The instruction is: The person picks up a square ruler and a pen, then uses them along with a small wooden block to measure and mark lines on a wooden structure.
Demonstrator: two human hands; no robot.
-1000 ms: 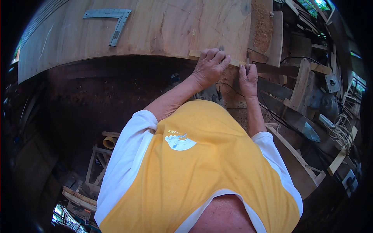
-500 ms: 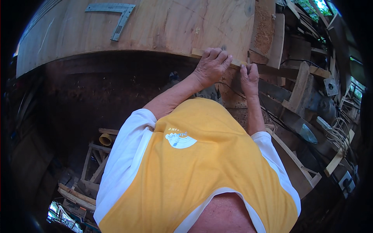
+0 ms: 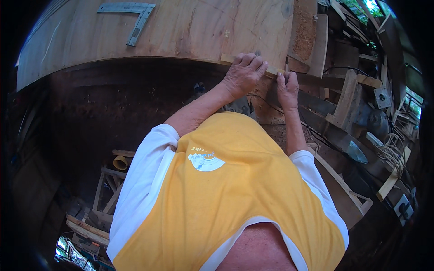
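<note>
At the near edge of a large plywood board (image 3: pixel 194 34), my left hand (image 3: pixel 245 71) is closed on a narrow wooden strip (image 3: pixel 227 58), fingers curled over it. To its right, my right hand (image 3: pixel 287 88) is closed in a pinch at the strip's right end, thumb and forefinger together. A thin dark upright piece (image 3: pixel 287 63) shows just above those fingertips; I cannot tell whether they grip it. Farther left on the board lies a metal try square (image 3: pixel 139 25), apart from both hands.
Sawdust (image 3: pixel 304 34) covers a plank right of the board, beside a loose wooden piece (image 3: pixel 319 45). Timber offcuts, a socket plate (image 3: pixel 382 97), a clear bottle-like object (image 3: pixel 357 152) and coiled cable (image 3: pixel 392 156) crowd the right. A wooden frame (image 3: pixel 108 192) stands at lower left.
The whole view has shifted slightly, moving the board, try square and hands a little left and up in the picture. Both hands keep their places at the strip.
</note>
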